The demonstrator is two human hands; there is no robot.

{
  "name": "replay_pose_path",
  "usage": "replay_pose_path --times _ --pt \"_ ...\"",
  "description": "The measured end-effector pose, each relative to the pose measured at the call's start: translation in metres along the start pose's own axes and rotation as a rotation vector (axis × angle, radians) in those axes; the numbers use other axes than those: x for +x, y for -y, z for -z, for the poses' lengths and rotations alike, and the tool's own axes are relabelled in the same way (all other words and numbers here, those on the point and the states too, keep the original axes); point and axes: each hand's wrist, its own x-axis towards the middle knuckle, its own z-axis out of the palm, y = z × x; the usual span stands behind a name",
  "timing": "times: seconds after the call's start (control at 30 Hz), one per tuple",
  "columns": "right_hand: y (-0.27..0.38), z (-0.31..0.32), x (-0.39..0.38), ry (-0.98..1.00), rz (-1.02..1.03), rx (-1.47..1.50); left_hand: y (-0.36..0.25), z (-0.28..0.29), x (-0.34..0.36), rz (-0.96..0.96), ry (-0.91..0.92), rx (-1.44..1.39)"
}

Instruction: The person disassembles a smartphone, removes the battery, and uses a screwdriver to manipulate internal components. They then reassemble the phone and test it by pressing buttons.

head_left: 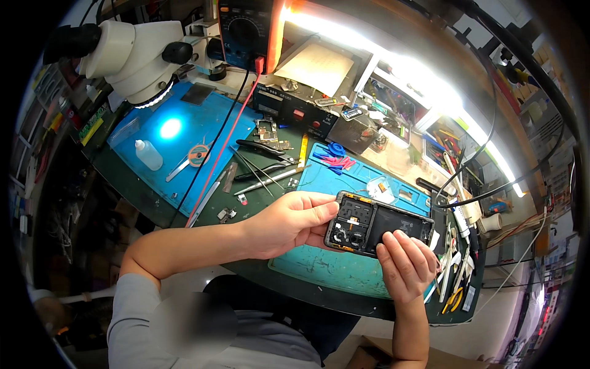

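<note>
Bright white strip light (pixel 424 77) glares over a cluttered dark green workbench (pixel 252 268). Above it, toward the front edge, the bare left hand (pixel 287 225) grips an opened black rectangular smartphone (pixel 396 222); the bare right hand (pixel 410 265) overlaps it, grip unclear.

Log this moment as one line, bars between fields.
left hand: gripping phone at one end | right hand: fingers over its other end | phone: back off, insides showing
</note>
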Motion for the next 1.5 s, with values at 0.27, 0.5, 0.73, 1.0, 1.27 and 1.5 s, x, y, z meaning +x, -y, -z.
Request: replay_pose_path --times 0.27,0.5,0.73,1.0,1.27,1.5 --pt "-0.003 -0.014 -0.005 -0.047 -0.046 0.090 0.001 -0.001 0.002 -0.022 -0.073 0.099" --pt "-0.009 -0.005 -0.002 -0.018 -0.228 0.232 0.005 0.002 0.004 -0.076 -0.183 0.324" --pt "-0.001 -0.008 0.047 0.181 -0.624 0.569 0.005 -0.013 0.004 -0.271 -0.180 0.840" --pt "0.005 -0.006 0.034 -0.102 -0.847 1.219 -0.022 -0.047 -0.009 -0.651 -0.098 1.429" --pt "0.015 -0.005 -0.004 -0.226 -0.763 1.401 -0.006 -0.063 -0.016 -0.659 -0.058 1.417" --pt "0.019 0.002 0.000 -0.251 -0.668 1.233 -0.003 -0.074 -0.015 -0.683 -0.082 1.497"
